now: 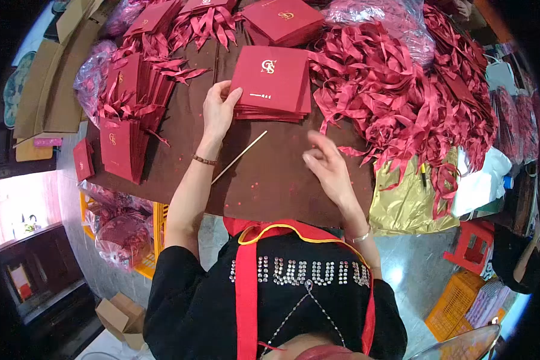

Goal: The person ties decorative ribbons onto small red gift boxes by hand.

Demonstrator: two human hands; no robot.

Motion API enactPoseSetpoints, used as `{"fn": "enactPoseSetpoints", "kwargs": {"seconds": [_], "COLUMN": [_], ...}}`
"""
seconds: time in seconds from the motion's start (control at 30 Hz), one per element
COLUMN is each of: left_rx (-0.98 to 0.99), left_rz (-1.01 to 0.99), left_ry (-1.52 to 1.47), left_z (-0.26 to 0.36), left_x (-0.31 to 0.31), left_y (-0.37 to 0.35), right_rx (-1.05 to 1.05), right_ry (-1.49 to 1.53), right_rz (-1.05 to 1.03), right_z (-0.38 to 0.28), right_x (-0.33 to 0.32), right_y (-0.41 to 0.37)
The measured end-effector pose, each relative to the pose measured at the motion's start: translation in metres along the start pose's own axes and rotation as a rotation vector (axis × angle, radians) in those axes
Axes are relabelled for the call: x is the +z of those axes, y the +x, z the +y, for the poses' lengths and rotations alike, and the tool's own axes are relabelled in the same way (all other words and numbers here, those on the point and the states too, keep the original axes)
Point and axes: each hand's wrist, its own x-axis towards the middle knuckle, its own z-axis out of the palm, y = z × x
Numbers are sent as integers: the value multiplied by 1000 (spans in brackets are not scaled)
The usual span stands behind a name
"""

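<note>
Red bags (270, 75): one stack, 12 o'clock on surface (282, 165). Left hand (221, 111): fingers pinching stack's 8 o'clock edge. Right hand (329, 165): 5 o'clock, blurred, fingers parted, seemingly empty. Step, apparently: handling top bag; next calls for steady edge grip.

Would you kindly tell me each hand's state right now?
Left hand: thumb on left edge of the top red gift bag; firm grip cannot be told.
Right hand: partly open, blurred, nothing visibly held, above the brown tablecloth.

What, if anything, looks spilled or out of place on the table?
Small red specks lie scattered on the brown cloth near the pale stick, like stray scraps. At right, red ribbons are heaped in a tangle, some trailing over the gold sheet.
</note>
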Motion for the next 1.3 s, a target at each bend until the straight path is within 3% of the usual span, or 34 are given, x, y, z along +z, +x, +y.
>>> {"fn": "enactPoseSetpoints", "kwargs": {"seconds": [0.1,0.23,0.33,0.5,0.57,0.63,0.7,0.77,0.8,0.87,0.97,1.03,1.07,1.17,1.23,1.3], "left_rx": [124,311,675,123,-8,-57,-87,544,557,763,826,891,907,930,933,824], "left_rz": [35,163,252,-129,-307,-516,-592,-387,-320,-275,-426,-483,-482,-510,-540,-713], "left_ry": [0,177,466,-466,-304,52,135,579,520,431,417,607,618,564,499,258], "left_z": [0,18,43,59,46,29,32,32,46,70,89,83,79,79,87,101], "left_x": [3,10,6,13,7,2,3,7,15,40,89,135,147,152,142,114], "left_y": [-6,-28,-57,-120,-143,-158,-165,-158,-150,-130,-111,-109,-110,-110,-111,-123], "right_rx": [-26,21,-96,-79,190,161,188,117,123,93,76,64,55,55,40,102], "right_ry": [61,74,126,39,225,184,-88,-109,-165,-249,-256,-380,-502,-468,-414,64], "right_rz": [96,5,67,153,205,298,211,248,233,236,258,294,311,389,418,376], "right_z": [-27,-32,-30,-20,-10,8,9,9,7,6,3,2,3,7,8,12], "right_x": [10,12,16,0,-11,-17,-23,-20,-19,-18,-16,-13,-12,-17,-23,-26], "right_y": [22,44,28,-37,-66,-90,-107,-113,-112,-109,-108,-112,-114,-116,-113,-107]}}
